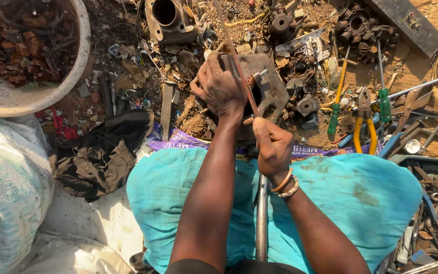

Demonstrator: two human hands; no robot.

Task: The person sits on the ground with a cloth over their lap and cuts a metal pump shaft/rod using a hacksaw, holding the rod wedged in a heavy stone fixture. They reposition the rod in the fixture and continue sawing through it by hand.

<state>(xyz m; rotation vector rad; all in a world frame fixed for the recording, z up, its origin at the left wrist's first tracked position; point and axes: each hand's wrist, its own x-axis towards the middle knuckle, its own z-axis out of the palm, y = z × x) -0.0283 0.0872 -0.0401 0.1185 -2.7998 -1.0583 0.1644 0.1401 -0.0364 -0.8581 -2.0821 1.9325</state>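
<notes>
rod: top cut off by the frame edge
basin: left part out of frame
block: partly hidden under left hand
pipe: lower end hidden

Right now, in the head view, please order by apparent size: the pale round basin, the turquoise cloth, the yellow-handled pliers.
1. Turquoise cloth, though nearest the camera.
2. Pale round basin, partly cut off.
3. Yellow-handled pliers, clearly smallest.
</notes>
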